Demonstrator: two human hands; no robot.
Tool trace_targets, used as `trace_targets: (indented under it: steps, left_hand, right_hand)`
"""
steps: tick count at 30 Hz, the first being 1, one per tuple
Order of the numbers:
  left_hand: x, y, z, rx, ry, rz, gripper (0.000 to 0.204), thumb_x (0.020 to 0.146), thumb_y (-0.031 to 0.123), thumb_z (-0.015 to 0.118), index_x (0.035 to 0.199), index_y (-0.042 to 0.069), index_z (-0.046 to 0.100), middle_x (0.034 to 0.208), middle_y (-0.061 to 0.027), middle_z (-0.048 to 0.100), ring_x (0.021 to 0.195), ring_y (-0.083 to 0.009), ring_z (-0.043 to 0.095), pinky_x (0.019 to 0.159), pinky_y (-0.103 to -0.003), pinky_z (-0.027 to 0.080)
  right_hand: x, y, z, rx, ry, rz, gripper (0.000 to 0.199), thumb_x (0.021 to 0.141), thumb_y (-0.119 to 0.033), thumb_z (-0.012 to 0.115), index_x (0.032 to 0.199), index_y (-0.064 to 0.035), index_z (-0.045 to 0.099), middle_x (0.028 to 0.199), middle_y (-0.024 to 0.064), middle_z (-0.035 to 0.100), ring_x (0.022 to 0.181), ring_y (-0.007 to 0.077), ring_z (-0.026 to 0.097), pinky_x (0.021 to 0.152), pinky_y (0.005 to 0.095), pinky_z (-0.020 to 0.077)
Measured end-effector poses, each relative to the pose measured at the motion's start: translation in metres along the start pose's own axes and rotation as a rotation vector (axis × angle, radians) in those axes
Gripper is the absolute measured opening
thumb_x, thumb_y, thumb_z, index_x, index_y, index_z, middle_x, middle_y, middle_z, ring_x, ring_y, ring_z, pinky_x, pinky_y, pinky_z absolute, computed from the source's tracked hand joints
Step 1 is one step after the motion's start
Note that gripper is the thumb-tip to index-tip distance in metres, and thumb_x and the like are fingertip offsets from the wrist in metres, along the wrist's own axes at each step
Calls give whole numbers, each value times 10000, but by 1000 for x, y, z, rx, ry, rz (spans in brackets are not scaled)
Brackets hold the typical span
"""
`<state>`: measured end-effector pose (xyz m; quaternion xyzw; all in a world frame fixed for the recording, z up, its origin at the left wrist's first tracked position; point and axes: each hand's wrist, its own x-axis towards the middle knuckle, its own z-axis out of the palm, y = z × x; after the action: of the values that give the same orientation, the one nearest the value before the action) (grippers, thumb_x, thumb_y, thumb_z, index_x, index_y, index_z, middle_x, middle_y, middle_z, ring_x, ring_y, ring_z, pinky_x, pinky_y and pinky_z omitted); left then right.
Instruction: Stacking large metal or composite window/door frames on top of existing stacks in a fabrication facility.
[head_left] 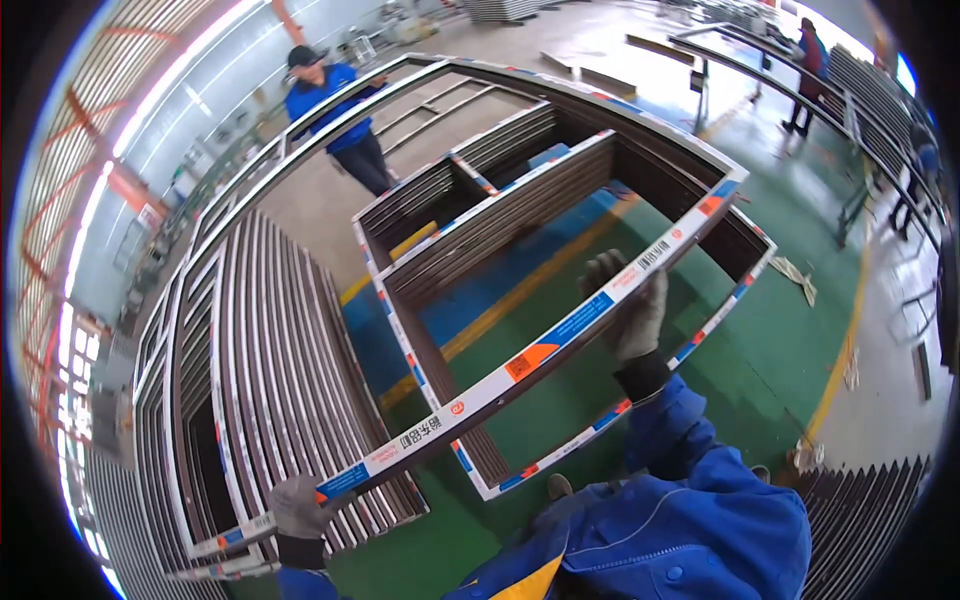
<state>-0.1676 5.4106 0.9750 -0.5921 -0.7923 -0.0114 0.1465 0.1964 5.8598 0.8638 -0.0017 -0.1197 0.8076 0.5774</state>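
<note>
A large window frame, dark with white, blue and orange printed film along its edge, slants across the view. My left hand, in a grey glove, is closed around its near left end. Further right along the same bar, my gloved right hand grips from beneath, with fingertips showing past the far side. Across from me, a person in a blue jacket and dark cap stands by the far side of the frame, one hand near its bar. Below the frame lies a stack of divided frames.
Long frames stand packed in a row at the left. More dark profiles lie at the lower right. A metal rack stands at the far right, with other people near it. The green floor carries yellow lines.
</note>
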Motion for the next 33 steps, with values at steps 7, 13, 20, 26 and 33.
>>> trace_targets:
  steps: [7,13,20,26,33]
  left_hand:
    - [97,126,14,71,-183,-8,726,741,732,701,593,51,495,590,-193,499,612,-407,578,576,-522,417]
    - [155,217,54,136,-140,170,614,786,680,722,622,124,518,575,-102,538,553,-338,590,502,-475,467]
    - [224,361,98,-144,-309,182,407,887,467,716,822,87,587,761,-128,604,699,-376,624,617,-492,518]
    - [202,393,221,-184,-582,269,437,697,365,849,870,61,586,822,-152,606,807,-379,635,690,-512,504]
    - [232,524,338,-356,-709,300,361,705,163,811,957,84,565,980,-149,617,948,-370,647,769,-486,550]
  right_hand:
    - [23,-56,-64,10,197,4,696,959,-613,578,1333,-27,554,1300,162,639,1237,337,606,1101,531,462]
    - [77,-129,-127,94,318,111,485,959,-472,668,1213,-73,562,1194,144,658,1167,320,637,1040,516,513]
    - [135,-239,-224,-34,591,-7,300,958,-346,684,1091,-113,549,1129,133,674,1018,281,687,920,463,582]
    - [140,-294,-338,-202,804,-6,307,930,-311,723,1104,-95,589,1020,101,680,916,256,712,780,431,620]
    - [168,-367,-465,-971,1182,-152,199,778,-15,711,965,5,647,786,47,650,658,165,621,631,344,531]
